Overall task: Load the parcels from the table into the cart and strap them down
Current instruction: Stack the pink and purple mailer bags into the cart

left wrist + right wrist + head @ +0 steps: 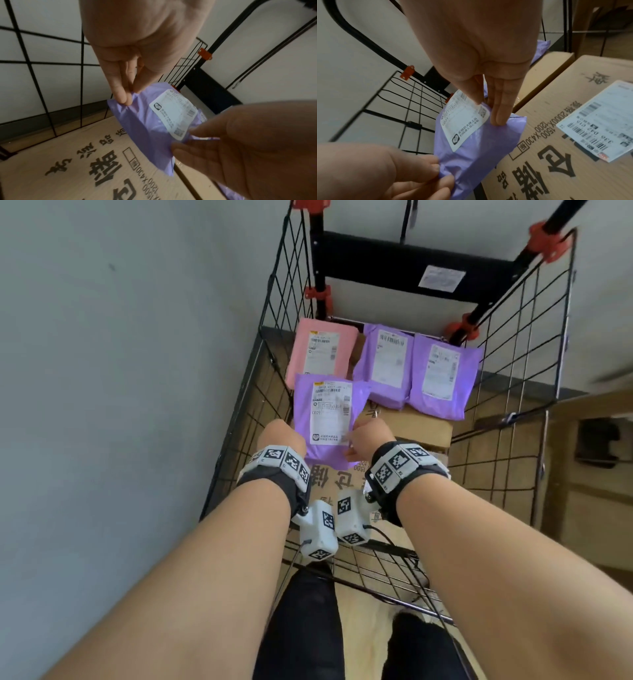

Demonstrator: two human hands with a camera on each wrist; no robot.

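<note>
**A:** Where is the purple parcel right now?

**B:** Inside the cart, low over the big cardboard box that lines its floor, near the left wire wall. Whether it rests on the box yet is hard to tell. A pink parcel and two more purple ones lie beyond it, toward the far end of the cart.

**A:** And the hands?

**B:** Both have it. The left hand pinches the near left corner, fingers closed on bunched plastic. The right hand pinches the near right corner beside the white label, fingers pointing down.

**A:** How will it handle?

**B:** It looks light and soft; the film creases wherever it is held. Probably slippery too, so corners or a gathered edge seem the safest hold. It would likely sag if held by one corner.
</note>
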